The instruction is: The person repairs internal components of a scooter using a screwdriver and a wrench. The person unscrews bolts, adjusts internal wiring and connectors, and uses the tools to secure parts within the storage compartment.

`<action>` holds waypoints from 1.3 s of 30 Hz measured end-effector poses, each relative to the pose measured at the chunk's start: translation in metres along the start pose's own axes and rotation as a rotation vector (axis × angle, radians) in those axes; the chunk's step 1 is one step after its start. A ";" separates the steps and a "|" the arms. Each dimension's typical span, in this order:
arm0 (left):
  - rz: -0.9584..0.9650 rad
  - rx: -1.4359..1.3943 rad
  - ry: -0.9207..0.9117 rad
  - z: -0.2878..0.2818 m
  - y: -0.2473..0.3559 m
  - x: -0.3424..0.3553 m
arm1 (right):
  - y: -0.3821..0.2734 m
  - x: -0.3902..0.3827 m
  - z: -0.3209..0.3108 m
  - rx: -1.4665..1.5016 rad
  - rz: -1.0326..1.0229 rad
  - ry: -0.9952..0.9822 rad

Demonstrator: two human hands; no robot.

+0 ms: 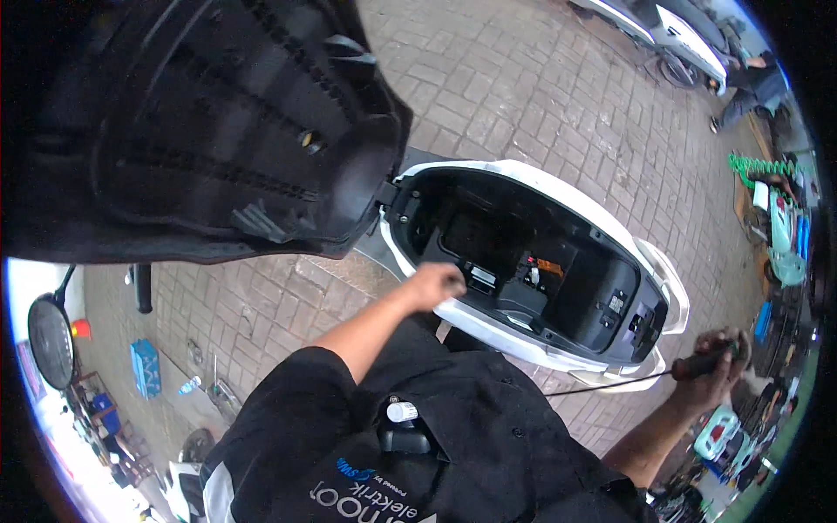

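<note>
Bearings from the middle of the storage compartment (575, 218), twelve at top of view. Far left, nine o'clock: round mirror (51, 340); blue crate (146, 369) on the paving between eight and nine. At ten, the scooter seat (218, 131) stands hinged up, underside exposed. Left hand (432, 286) lies between eight and nine, over the near rim; grip curled, dark at the fingertips, cannot tell whether a small part is pinched there. The compartment itself lies open inside the white scooter body (514, 170); near its centre, an orange piece (547, 268) with a white connector (534, 275) just beside it. Seat latch (643, 327) at four, white grab rail (676, 288) at three. Farther out at four, right hand (715, 370): grip clenched around the handle of a long-shafted screwdriver (693, 366), shaft aimed toward nine, tip outside the compartment and apart from any visible fastener. Judgement: step in hand appears to be fastener work in the under-seat bay, tool between engagements. Next move would call for swinging the tip up over the near rim, aligning it squarely, left hand steadying the part.
</note>
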State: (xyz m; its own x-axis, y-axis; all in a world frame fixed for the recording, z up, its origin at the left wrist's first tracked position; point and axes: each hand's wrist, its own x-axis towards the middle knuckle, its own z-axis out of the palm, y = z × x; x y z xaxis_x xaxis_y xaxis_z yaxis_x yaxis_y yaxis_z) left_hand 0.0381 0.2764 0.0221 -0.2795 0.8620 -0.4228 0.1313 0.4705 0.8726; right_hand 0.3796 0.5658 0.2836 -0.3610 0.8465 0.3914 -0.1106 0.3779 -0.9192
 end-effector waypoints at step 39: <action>-0.470 0.041 0.117 0.098 -0.114 -0.226 | 0.395 -0.177 0.443 -1.302 -0.143 -1.947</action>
State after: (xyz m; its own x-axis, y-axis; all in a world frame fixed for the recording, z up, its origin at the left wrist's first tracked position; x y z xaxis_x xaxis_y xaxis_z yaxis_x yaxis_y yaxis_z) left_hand 0.1796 0.0458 -0.0059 -0.4219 0.5285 -0.7367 0.0017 0.8130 0.5823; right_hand -0.0108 0.3990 -0.1673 -0.6196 -0.1141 -0.7766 -0.0629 0.9934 -0.0958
